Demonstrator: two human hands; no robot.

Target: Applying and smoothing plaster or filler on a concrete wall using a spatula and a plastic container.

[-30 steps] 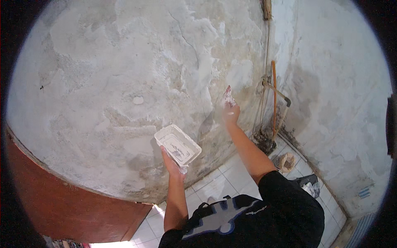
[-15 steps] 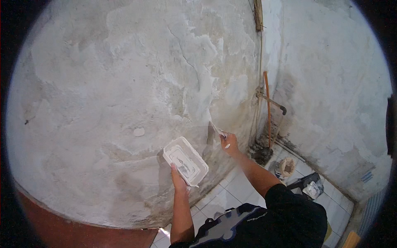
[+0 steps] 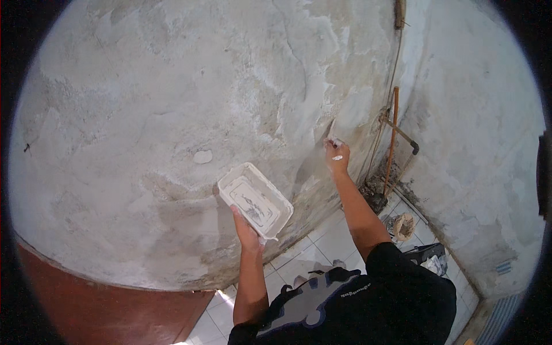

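My left hand grips the lower side of a white rectangular plastic tub, held tilted in front of the wall. White paste is smeared over the tub's inside. Fingers closed, my right hand holds a putty knife up at the wall, its thin blade seen nearly edge-on. The handle is mostly hidden by the fingers, and a dab of white paste sticks to the back of that hand. The grey wall carries rough white patches and a long crack. Whether the blade touches the wall I cannot tell.
In the corner on the right, an orange-brown pipe and a bent grey pipe stand by the wall. An open bag and a black container sit on the white tile floor. A red-brown surface lies lower left.
My right hand has moved up and to the right along the wall with the putty knife. The tub has shifted slightly up in the view, and the view itself has shifted.
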